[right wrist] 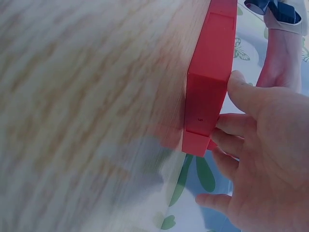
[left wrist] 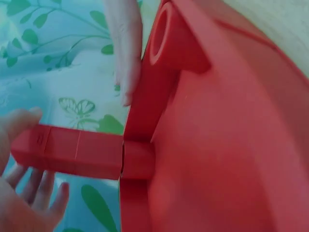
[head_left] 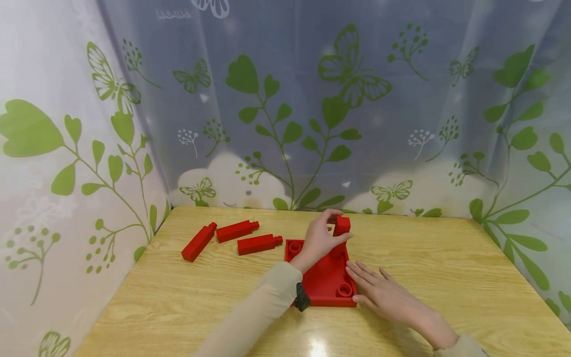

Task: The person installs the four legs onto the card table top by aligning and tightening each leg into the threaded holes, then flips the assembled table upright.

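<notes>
A square red tray-like piece [head_left: 323, 277] with raised edges and round corner sockets lies on the table. At its far right corner a red leg [head_left: 342, 226] stands upright; in the left wrist view the leg [left wrist: 82, 150] meets the corner socket [left wrist: 139, 160]. My left hand [head_left: 318, 238] grips the leg near its top, thumb on one side and fingers on the other. My right hand [head_left: 392, 297] rests flat against the right edge of the red piece, fingers extended; the right wrist view shows its fingertips touching the side wall [right wrist: 207, 96].
Three loose red legs lie on the table to the left: one slanted [head_left: 199, 242], one behind [head_left: 236, 231] and one nearer the red piece [head_left: 258, 244]. A patterned curtain [head_left: 285, 124] stands behind the wooden table [head_left: 178, 307].
</notes>
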Available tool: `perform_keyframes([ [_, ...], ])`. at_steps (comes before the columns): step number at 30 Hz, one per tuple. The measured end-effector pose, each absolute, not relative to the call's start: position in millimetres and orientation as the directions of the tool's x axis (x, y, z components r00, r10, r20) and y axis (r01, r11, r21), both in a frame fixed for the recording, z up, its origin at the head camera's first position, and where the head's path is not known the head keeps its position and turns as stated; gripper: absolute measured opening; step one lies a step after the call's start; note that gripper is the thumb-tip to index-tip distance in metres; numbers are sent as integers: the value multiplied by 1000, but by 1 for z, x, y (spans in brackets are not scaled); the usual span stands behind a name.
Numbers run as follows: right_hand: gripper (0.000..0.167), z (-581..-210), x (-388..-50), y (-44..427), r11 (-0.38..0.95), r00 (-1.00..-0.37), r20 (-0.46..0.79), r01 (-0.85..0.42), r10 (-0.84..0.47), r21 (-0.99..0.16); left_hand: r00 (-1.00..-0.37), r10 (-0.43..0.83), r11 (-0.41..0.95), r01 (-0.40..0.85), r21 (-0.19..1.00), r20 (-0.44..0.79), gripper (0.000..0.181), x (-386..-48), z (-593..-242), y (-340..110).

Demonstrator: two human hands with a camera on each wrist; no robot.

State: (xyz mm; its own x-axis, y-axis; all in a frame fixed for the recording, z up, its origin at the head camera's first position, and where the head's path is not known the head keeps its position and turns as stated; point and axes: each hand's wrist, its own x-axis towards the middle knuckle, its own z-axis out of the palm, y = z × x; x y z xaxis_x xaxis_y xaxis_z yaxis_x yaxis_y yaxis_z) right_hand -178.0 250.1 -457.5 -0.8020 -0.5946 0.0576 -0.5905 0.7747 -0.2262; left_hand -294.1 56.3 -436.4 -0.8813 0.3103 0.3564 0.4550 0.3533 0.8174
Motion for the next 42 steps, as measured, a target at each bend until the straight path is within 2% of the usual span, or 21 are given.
perform_keyframes([
  [5, 65, -458, -178, 251, 777, -805, 59, -587, -591, -227, -908, 186, 448, 419, 790, 376, 55, -288, -437, 64],
  [10, 64, -457, -178, 250, 776, -805, 59, -587, -591, -232, -912, 153, 456, 406, 792, 380, 51, -287, -440, 66],
  [18, 63, -457, -177, 251, 778, -806, 67, -586, -587, -229, -878, 320, 286, 448, 847, 356, 42, -294, -442, 53],
  [24, 64, -456, -178, 250, 775, -805, 62, -586, -590, -237, -861, 377, 252, 451, 856, 342, 46, -296, -442, 49],
  [35, 64, -457, -177, 250, 775, -804, 72, -590, -591, -225, -913, 167, 419, 406, 812, 371, 54, -287, -446, 64],
  [42, 64, -456, -178, 248, 777, -804, 66, -590, -591, -221, -909, 166, 415, 416, 809, 382, 48, -286, -449, 64],
])
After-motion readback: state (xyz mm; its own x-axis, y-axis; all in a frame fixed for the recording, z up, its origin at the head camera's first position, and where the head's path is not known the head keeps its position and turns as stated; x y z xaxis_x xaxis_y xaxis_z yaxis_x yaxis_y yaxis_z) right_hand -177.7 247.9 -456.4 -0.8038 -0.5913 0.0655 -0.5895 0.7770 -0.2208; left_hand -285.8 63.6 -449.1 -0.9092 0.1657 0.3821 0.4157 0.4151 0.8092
